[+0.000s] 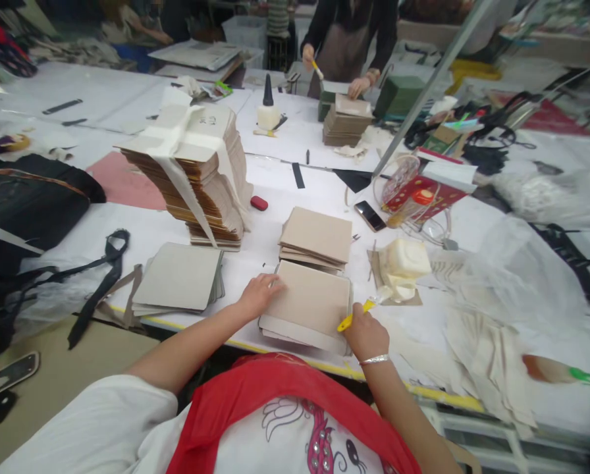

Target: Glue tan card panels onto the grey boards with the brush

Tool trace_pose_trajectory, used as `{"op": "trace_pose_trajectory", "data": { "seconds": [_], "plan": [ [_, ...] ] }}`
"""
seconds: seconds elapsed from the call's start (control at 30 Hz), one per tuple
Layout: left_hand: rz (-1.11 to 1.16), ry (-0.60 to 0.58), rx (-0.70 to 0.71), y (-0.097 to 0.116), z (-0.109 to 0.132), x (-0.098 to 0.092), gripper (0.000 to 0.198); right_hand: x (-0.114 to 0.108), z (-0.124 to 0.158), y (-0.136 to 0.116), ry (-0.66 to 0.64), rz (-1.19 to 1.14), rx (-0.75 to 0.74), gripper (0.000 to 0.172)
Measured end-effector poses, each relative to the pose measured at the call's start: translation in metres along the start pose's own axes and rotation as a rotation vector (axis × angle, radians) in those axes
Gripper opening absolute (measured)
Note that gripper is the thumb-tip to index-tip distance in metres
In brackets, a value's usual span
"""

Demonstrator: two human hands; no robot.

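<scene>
In front of me lies a stack of beige cardboard sheets (315, 299) with slightly uneven edges. My left hand (263, 294) rests at its left edge, fingers stretched out onto the top sheet and holding nothing. By the right edge, my right hand (368, 332) is closed round a glue brush (346, 322) with a yellow handle. Its bristles point up and right, toward a whitish, glue-smeared plastic container (404, 258). A second stack of cardboard (315, 236) sits just behind the first, and grey boards (176, 276) are piled to the left.
A tall cardboard bundle (211, 178) tied with white strips stands at the back left. A phone (370, 215), red case (259, 203) and cloth scraps (490, 362) lie on the table. Another brush (546, 368) is far right. Across the table a person (349, 46) holds a brush.
</scene>
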State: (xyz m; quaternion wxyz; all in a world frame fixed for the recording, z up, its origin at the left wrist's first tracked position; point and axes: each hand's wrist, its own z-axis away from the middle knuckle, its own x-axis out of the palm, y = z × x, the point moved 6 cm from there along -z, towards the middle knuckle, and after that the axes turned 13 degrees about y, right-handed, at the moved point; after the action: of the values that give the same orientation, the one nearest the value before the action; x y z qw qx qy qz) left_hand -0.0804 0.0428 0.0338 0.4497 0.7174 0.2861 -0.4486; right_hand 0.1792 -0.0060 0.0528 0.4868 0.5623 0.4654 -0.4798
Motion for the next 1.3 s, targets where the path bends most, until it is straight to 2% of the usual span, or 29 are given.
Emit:
{"op": "trace_pose_trajectory", "data": {
  "seconds": [0.1, 0.17, 0.2, 0.23, 0.3, 0.33, 0.4, 0.43, 0.5, 0.6, 0.7, 0.77, 0.87, 0.93, 0.97, 1.1, 1.3],
  "plan": [
    [-0.085, -0.113, 0.283, 0.02, 0.003, 0.007, 0.031, -0.03, -0.017, 0.004, 0.139, -0.21, 0.062, 0.04],
    [-0.11, -0.128, 0.345, 0.025, 0.005, 0.01, 0.031, -0.044, -0.032, -0.008, 0.192, -0.56, 0.118, 0.044],
    [-0.12, -0.115, 0.345, 0.026, 0.006, 0.011, 0.031, -0.046, -0.04, -0.02, 0.177, -0.77, 0.159, 0.045],
    [-0.124, -0.101, 0.339, 0.027, 0.007, 0.012, 0.032, -0.043, -0.048, -0.035, 0.132, -0.981, 0.215, 0.046],
    [-0.123, -0.072, 0.311, 0.028, 0.009, 0.015, 0.035, -0.027, -0.064, -0.073, -0.037, -1.291, 0.311, 0.043],
    [-0.121, -0.061, 0.293, 0.029, 0.011, 0.017, 0.039, -0.016, -0.07, -0.091, -0.128, -1.379, 0.356, 0.037],
    [-0.123, -0.043, 0.26, 0.031, 0.015, 0.021, 0.043, 0.006, -0.079, -0.107, -0.173, -1.45, 0.485, 0.024],
    [-0.128, -0.033, 0.243, 0.031, 0.017, 0.023, 0.044, 0.015, -0.082, -0.105, -0.163, -1.449, 0.529, 0.022],
    [-0.135, -0.015, 0.218, 0.031, 0.019, 0.027, 0.042, 0.029, -0.081, -0.081, -0.105, -1.419, 0.608, 0.019],
    [-0.131, 0.005, 0.213, 0.03, 0.02, 0.031, 0.04, 0.035, -0.063, -0.015, 0.001, -1.356, 0.69, 0.02],
    [-0.125, 0.014, 0.231, 0.032, 0.021, 0.034, 0.039, 0.037, -0.031, 0.057, 0.094, -1.305, 0.746, 0.027],
    [-0.13, 0.017, 0.253, 0.036, 0.024, 0.035, 0.039, 0.045, -0.007, 0.098, 0.15, -1.203, 0.727, 0.034],
    [-0.132, 0.004, 0.287, 0.045, 0.031, 0.035, 0.035, 0.067, 0.021, 0.139, 0.198, -0.662, 0.506, 0.033],
    [-0.151, 0.004, 0.262, 0.049, 0.033, 0.033, 0.035, 0.091, 0.035, 0.151, 0.182, -0.358, 0.373, 0.026],
    [-0.167, 0.006, 0.238, 0.05, 0.034, 0.033, 0.037, 0.103, 0.041, 0.154, 0.171, -0.286, 0.333, 0.022],
    [-0.22, 0.001, 0.158, 0.053, 0.033, 0.032, 0.043, 0.139, 0.055, 0.15, 0.152, -0.233, 0.249, 0.022],
    [-0.253, -0.004, 0.103, 0.053, 0.034, 0.034, 0.041, 0.154, 0.068, 0.133, 0.128, -0.224, 0.148, 0.034]
  ]
}}
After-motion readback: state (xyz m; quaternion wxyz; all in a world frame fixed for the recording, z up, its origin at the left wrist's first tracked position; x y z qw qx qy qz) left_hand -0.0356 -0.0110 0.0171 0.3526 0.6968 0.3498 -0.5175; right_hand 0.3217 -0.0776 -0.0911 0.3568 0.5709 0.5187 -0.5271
